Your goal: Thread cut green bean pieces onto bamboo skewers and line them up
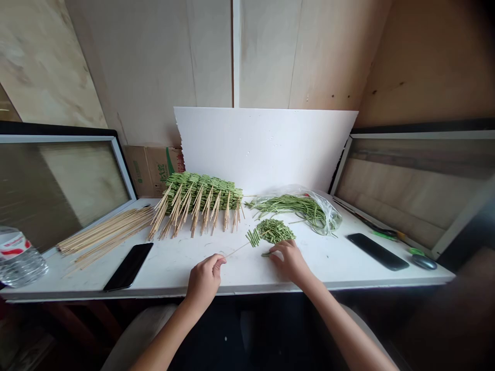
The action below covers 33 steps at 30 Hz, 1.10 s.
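My left hand [204,278] is closed in a pinch on the near end of a thin wooden skewer [236,251]. Toward the skewer's far end sits a row of short cut green bean pieces [253,237], lying side by side across it. Just to the right is a heap of loose cut pieces [274,229] on the white table. At the front edge of that heap, my right hand [292,263] has its fingers closed low over the tabletop. A green bean piece [265,254] pokes out from its fingertips, which are partly hidden.
Filled bean skewers [201,193] are stacked behind, sticks facing me. Bare skewers [112,232], a black phone [128,267] and a water bottle [21,257] lie left. Long beans [294,205] in a clear bag, another dark phone [378,251] and a mouse [424,262] lie right.
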### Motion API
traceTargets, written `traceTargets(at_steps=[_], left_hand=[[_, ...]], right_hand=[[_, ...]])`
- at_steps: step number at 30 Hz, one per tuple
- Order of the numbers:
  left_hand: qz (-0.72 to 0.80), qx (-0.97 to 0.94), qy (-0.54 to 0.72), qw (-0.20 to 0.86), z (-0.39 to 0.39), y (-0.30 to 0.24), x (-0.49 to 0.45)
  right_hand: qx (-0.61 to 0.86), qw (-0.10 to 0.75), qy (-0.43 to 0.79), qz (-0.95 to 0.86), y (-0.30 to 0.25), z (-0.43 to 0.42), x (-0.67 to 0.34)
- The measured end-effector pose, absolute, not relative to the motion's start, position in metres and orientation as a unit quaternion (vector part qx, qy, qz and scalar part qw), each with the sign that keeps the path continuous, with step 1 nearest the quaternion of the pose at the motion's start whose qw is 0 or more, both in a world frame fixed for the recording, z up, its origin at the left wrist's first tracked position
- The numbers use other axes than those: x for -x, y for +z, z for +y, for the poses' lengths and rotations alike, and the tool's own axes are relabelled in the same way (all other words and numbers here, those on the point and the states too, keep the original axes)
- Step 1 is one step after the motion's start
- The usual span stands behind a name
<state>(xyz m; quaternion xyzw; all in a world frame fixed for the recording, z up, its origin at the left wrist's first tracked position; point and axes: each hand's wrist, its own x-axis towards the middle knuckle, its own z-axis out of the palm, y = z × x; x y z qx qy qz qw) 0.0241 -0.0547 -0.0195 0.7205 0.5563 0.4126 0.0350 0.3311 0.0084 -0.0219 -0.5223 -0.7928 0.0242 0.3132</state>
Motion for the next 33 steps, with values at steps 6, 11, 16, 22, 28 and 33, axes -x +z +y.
traceTargets(at_steps=[6,11,16,22,28,33], left_hand=[[0.555,-0.724,0.406,0.041,-0.055,-0.020,-0.024],[0.549,-0.729,0.406,0.040,-0.055,-0.021,-0.025],[0.547,-0.731,0.406,0.034,-0.056,-0.020,-0.026],[0.547,-0.731,0.407,0.025,-0.055,-0.020,-0.024],[0.549,-0.732,0.403,0.009,-0.055,-0.019,-0.023],[0.536,-0.742,0.402,0.006,-0.055,-0.021,-0.022]], right_hand=[[0.499,0.319,0.006,-0.806,-0.023,0.009,-0.327],[0.510,0.298,-0.034,-0.806,-0.024,0.005,-0.321],[0.502,0.327,-0.005,-0.800,-0.019,0.001,-0.317],[0.492,0.436,0.095,-0.747,-0.010,0.002,-0.317],[0.487,0.539,0.389,-0.567,0.007,0.004,-0.322],[0.420,0.578,0.517,-0.471,0.013,0.001,-0.318]])
